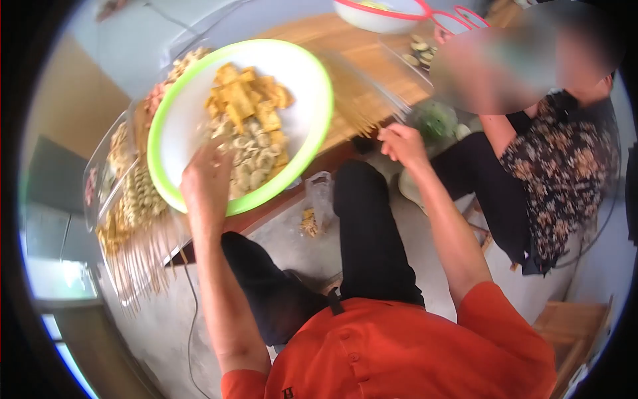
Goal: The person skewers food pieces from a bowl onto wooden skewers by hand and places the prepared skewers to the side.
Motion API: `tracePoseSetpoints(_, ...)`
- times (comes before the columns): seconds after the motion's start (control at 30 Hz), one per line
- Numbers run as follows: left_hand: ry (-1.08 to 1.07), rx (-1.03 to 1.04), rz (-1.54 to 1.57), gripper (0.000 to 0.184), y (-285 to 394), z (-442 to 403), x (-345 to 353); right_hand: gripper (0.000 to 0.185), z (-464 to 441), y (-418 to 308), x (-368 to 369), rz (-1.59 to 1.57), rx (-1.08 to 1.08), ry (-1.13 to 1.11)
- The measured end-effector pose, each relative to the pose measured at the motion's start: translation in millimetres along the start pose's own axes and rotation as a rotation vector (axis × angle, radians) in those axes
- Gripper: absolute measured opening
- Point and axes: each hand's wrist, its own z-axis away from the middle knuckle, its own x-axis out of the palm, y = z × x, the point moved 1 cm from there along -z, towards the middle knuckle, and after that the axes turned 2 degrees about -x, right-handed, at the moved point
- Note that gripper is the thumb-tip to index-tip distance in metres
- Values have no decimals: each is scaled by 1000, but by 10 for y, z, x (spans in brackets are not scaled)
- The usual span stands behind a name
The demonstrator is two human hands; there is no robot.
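My left hand (207, 176) reaches over the rim of a white bowl with a bright green edge (323, 86). Its blurred fingers are at the small, pale, rounded food pieces (256, 156) inside. Yellow-brown chunks like fried tofu (239, 96) fill the upper part of the same bowl. To the right of the bowl, my right hand (401, 143) is raised with its fingers pinched together; whatever they hold cannot be made out. Thin wooden skewers (352, 100) lie on the wooden table (299, 30) just beyond this hand.
Left of the bowl, a clear tray holds loaded skewers (143, 193), their sticks jutting past the table edge. Another person in a flowered top (558, 173) sits at right, near a red-rimmed bowl (379, 18) and a bag of greens (435, 121). A plastic bag (320, 199) hangs near my knees.
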Motion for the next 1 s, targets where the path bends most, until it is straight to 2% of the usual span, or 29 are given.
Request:
tracePoseSetpoints(0.1, 9, -50, 89, 27, -71, 25, -5, 16, 235, -211, -16, -464, 11, -50)
tracePoseSetpoints(0.23, 127, 80, 72, 23, -84, -7, -30, 21, 649, -262, -16, -710, -105, -121)
tracePoseSetpoints(0.27, 95, 54, 166, 22, -66, -20, -67, 22, 795, -328, -17, -721, -145, -149)
tracePoseSetpoints(0.33, 157, 28, 435, 24, -146, -25, -3, 22, 1129, -516, 77, -664, -198, -214)
tracePoseSetpoints(0.37, 174, 23, 421, 24, -69, -8, -43, 22, 1264, -571, 144, -652, -211, -272)
tracePoseSetpoints(0.43, 48, -231, 918, 34, 161, 72, -142, 21, 1509, -647, 274, -553, -210, -368)
tracePoseSetpoints(0.47, 55, -231, 913, 34, 235, 104, -176, 18, 1611, -685, 362, -520, -210, -395)
tracePoseSetpoints(0.53, -64, -331, 1249, 40, 354, 160, -212, 14, 1731, -719, 486, -361, -168, -467)
tracePoseSetpoints(0.67, -92, -266, 1285, 31, 326, 232, -235, 14, 1777, -661, 656, -277, -196, -598)
tracePoseSetpoints(0.77, -121, -297, 1295, 25, 289, 311, -229, 21, 1762, -667, 695, -268, -229, -741)
tracePoseSetpoints(0.87, -232, -377, 1257, 22, 369, 423, -185, 23, 1701, -737, 765, -346, -172, -725)
tracePoseSetpoints(1.0, -379, -376, 1172, 21, 544, 587, -14, 22, 1627, -825, 888, -277, -96, -726)
